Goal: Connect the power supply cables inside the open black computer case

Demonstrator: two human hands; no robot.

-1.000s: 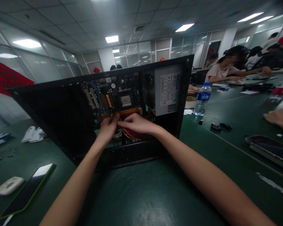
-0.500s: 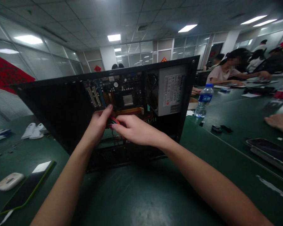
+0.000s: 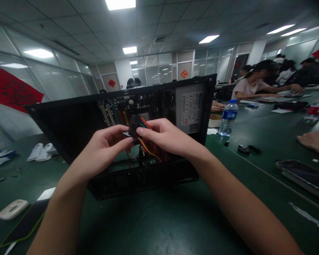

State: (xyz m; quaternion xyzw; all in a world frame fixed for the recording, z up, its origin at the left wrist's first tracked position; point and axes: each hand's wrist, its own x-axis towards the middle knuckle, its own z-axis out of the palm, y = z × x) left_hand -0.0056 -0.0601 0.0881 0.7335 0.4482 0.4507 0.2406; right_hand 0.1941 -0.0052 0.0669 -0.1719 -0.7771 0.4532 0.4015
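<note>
A black power connector [image 3: 134,124] with a bundle of coloured wires [image 3: 149,148] is held up in front of an open computer case [image 3: 66,127]. My right hand [image 3: 168,138] grips the connector and its wires from the right, thumb across the front. From the left, my left hand [image 3: 106,147] pinches at the connector's lower left side with thumb and fingertips; a small pale bit there is too unclear to name. Behind the hands are the motherboard [image 3: 138,102], partly hidden, and the silver power supply [image 3: 192,106] at the case's upper right.
On the right stand a water bottle [image 3: 228,118], a small box [image 3: 214,121] and a dark phone-like device [image 3: 303,171]. A green-edged phone [image 3: 26,221] and white earbud case [image 3: 13,209] lie on the left. A co-worker [image 3: 252,83] sits across; another person's hand [image 3: 315,141] rests at far right.
The connector has come up into sight between my hands, with its wires now hanging below. My left hand has turned and opened out leftwards. The case appears slightly lower in view.
</note>
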